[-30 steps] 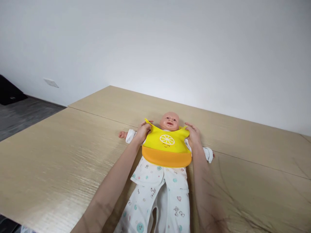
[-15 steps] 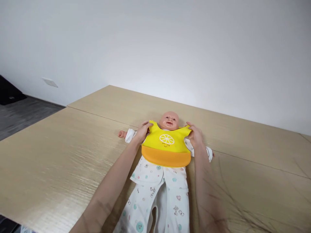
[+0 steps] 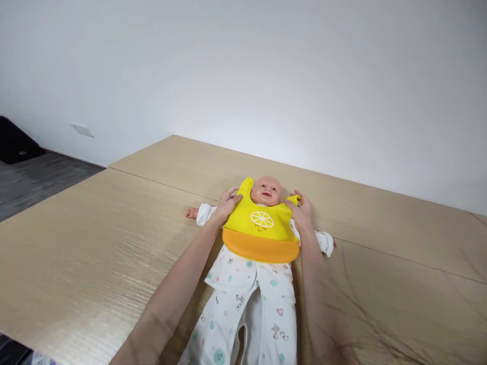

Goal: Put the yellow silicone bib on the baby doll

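Note:
A baby doll (image 3: 266, 190) in white patterned pyjamas lies on its back on the wooden table (image 3: 95, 238), head away from me. A yellow bib (image 3: 261, 223) with an orange pocket and a lemon print rests on its chest. My left hand (image 3: 227, 203) pinches the bib's left neck strap, whose tip stands up beside the doll's head. My right hand (image 3: 300, 210) grips the right strap at the doll's shoulder. Both hands are closed on the straps.
The table is made of light wood panels with seams, and a white wall rises behind it. To the left the table ends above a grey floor (image 3: 34, 177), where a dark object (image 3: 15, 144) stands by the wall.
Both hands have drawn the bib straps upward and inward towards the doll's neck. The left strap tip now stands beside the head.

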`<state>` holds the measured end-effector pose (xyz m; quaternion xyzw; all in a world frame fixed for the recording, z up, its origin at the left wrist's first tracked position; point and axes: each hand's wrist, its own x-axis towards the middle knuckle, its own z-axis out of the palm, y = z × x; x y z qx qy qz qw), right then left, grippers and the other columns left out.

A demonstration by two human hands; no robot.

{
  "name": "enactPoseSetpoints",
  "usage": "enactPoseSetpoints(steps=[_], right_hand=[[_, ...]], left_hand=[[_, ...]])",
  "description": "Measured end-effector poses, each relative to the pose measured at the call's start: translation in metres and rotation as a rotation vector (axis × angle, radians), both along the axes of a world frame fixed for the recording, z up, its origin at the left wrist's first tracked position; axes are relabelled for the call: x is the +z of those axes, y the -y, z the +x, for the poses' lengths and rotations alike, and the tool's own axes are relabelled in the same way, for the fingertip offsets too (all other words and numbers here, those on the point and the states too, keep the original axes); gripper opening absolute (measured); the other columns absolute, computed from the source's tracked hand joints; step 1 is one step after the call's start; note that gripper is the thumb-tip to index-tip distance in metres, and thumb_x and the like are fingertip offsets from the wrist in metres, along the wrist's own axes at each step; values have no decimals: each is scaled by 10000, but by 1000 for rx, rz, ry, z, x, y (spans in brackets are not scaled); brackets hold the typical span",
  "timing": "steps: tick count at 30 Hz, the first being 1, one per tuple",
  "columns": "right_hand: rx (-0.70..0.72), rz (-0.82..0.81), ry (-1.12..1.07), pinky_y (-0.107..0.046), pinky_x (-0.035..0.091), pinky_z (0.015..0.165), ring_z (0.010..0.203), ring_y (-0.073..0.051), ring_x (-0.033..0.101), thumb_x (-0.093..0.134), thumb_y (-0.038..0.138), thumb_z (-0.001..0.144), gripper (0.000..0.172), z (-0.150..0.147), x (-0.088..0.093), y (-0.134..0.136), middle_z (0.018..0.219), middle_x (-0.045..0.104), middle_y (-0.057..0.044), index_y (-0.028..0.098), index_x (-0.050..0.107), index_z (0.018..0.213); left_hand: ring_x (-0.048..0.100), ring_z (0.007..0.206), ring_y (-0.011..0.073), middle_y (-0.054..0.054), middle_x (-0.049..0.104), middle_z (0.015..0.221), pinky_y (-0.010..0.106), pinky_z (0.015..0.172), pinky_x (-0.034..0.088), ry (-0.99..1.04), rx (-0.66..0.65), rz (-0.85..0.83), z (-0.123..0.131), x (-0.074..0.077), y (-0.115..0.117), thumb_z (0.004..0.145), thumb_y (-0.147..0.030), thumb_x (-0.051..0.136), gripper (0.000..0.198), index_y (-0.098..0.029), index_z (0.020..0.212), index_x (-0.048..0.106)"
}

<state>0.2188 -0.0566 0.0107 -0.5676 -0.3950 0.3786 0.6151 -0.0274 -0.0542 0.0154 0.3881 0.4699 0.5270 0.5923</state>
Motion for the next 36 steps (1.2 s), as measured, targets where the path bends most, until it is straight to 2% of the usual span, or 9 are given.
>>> enactPoseSetpoints(steps=[5, 9, 11, 14, 17, 22, 28, 32, 36], right_hand=[[-145, 48, 46, -267, 486, 825, 937, -144, 606, 692, 303, 502, 563, -5, 4, 2, 1098, 626, -43, 172, 610, 1043], [-79, 174, -18, -240, 480, 691, 863, -139, 658, 639, 296, 559, 551, -9, 13, 7, 1250, 592, -63, 192, 589, 1097], [-55, 217, -28, -251, 500, 715, 873, -144, 671, 639, 287, 581, 568, -10, 15, 7, 1278, 582, -54, 212, 571, 1140], [-76, 248, -6, -277, 522, 842, 1001, -156, 634, 669, 292, 589, 512, -11, 11, 4, 1218, 594, -42, 203, 585, 1086], [-110, 218, 32, -272, 505, 867, 1026, -147, 594, 684, 300, 601, 468, -13, 8, 2, 1142, 608, -46, 182, 590, 1044], [-99, 109, 37, -265, 483, 776, 910, -137, 593, 718, 290, 585, 536, -13, 11, 5, 1027, 614, -42, 166, 561, 1082], [-103, 112, 49, -287, 486, 803, 881, -134, 581, 693, 337, 573, 715, -9, 5, 2, 1037, 563, -20, 199, 473, 1240], [-149, 169, 87, -261, 484, 792, 901, -128, 575, 690, 321, 609, 686, -10, 5, 1, 1036, 538, -35, 205, 470, 1247], [-133, 161, 100, -248, 483, 794, 908, -123, 578, 683, 318, 609, 703, -9, 3, -2, 1056, 542, -43, 191, 461, 1264]], left_hand=[[653, 615, 192, 8, 715, 748, 291, 576, 504, 3, 75, -22, 2, 10, -4, 599, -291, 752, 491, -232, 1071, 630], [638, 609, 188, -2, 693, 711, 279, 566, 480, 11, 91, 40, 4, 22, 1, 617, -291, 733, 485, -236, 1091, 642], [619, 596, 178, -10, 665, 677, 266, 553, 456, -29, 98, 87, 4, 25, 4, 636, -304, 726, 489, -230, 1113, 652], [587, 584, 162, -15, 636, 665, 250, 538, 420, -106, 119, 115, 4, 24, 3, 663, -306, 715, 523, -221, 1175, 643], [593, 626, 159, -4, 643, 737, 250, 567, 427, -152, 129, 84, 3, 17, 1, 643, -243, 724, 606, -225, 1237, 604], [593, 649, 168, 1, 646, 805, 258, 580, 419, -163, 32, 105, 2, 9, -2, 582, -131, 690, 741, -243, 1300, 546], [483, 593, 142, -70, 455, 605, 236, 553, 341, -307, 150, 224, 3, 8, -5, 595, -128, 675, 580, -231, 1163, 623], [601, 716, 170, 2, 648, 805, 259, 626, 426, -209, 138, 232, 4, 9, -6, 611, -142, 675, 536, -219, 1138, 611], [646, 798, 189, 54, 703, 939, 286, 703, 473, -141, 160, 243, 5, 6, -9, 611, -130, 698, 490, -212, 1088, 621]])
